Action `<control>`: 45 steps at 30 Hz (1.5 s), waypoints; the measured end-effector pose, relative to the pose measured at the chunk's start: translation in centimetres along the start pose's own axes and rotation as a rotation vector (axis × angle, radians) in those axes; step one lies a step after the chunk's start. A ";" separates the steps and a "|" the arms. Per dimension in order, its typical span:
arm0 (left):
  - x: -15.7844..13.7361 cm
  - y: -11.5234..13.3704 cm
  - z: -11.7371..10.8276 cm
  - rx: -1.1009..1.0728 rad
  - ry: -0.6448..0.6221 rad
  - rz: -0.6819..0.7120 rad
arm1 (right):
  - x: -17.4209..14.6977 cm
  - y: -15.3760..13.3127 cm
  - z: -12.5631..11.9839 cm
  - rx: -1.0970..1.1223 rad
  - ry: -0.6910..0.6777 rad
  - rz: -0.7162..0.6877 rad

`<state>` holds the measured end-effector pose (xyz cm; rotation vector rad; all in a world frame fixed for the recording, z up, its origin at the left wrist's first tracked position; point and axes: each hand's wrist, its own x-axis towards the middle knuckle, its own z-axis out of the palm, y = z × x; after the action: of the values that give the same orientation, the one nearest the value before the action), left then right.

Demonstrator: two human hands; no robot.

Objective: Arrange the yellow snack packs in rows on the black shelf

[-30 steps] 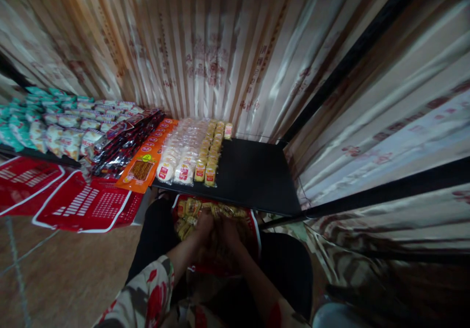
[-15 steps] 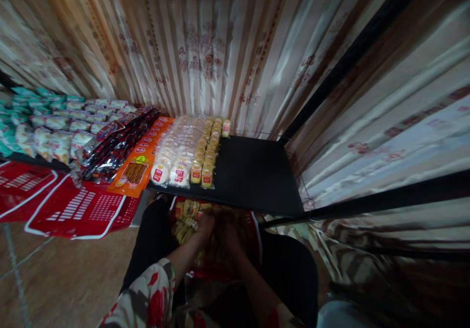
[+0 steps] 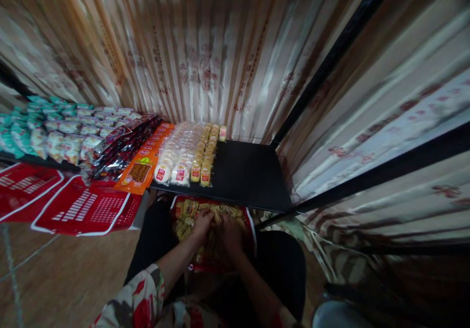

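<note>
A red basket [image 3: 252, 226] with a white rim sits between my knees, full of small yellow wrapped snack packets [image 3: 189, 209]. Both my hands are down inside it. My left hand [image 3: 201, 223] has its fingers closed against a few packets [image 3: 217, 215] near the basket's middle. From the other side, my right hand [image 3: 230, 234] closes on the same packets, its fingers partly in shadow. On the black shelf [image 3: 253, 174] just beyond, rows of matching yellow packets [image 3: 206, 174] stand beside rows of round white wrapped crackers [image 3: 180, 172].
Farther left on the shelf lie an orange snack bag [image 3: 138, 171], dark shiny packets [image 3: 121, 152], white packets [image 3: 69, 144] and green packets [image 3: 16, 137]. Red baskets [image 3: 84, 205] hang below. A pleated curtain [image 3: 205, 39] backs the shelf; black frame bars [image 3: 323, 83] run at right.
The view has shifted slightly. My hands stay in the basket and have come closer around a few yellow packets, which now show between my fingers. The shelf rows look the same.
</note>
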<state>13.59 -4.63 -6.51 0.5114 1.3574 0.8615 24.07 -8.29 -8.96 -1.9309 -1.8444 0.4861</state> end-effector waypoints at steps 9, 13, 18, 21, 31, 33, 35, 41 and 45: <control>-4.7 2.9 -0.4 -0.047 -0.096 0.019 | -2.3 -1.0 -5.4 -0.198 0.277 -0.305; -6.6 4.2 0.2 -0.068 -0.172 0.078 | -2.5 -1.0 -7.7 -0.178 0.332 -0.363; -7.4 6.2 1.1 -0.113 -0.237 0.066 | -1.8 -1.2 -10.5 -0.124 0.317 -0.409; -7.5 7.5 1.6 -0.105 -0.297 0.092 | -0.8 -1.1 -11.7 -0.097 0.325 -0.433; -6.6 10.5 2.5 -0.081 -0.399 0.133 | 3.3 -0.6 -13.9 0.031 0.329 -0.489; -6.5 10.6 2.6 -0.152 -0.403 0.088 | 4.2 -0.6 -14.2 0.114 0.322 -0.477; -6.5 10.5 2.7 -0.270 -0.401 0.007 | 5.1 -0.5 -14.6 0.215 0.297 -0.435; -5.9 10.0 3.5 -0.479 -0.348 -0.221 | 7.9 -0.3 -16.5 0.488 0.044 -0.355; -4.7 11.2 4.3 -0.442 -0.344 -0.221 | 9.4 0.5 -15.6 0.768 -0.047 -0.150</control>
<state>15.21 -0.86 5.66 0.1504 0.8562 0.8167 33.21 0.11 4.41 -1.2601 -1.4904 1.0140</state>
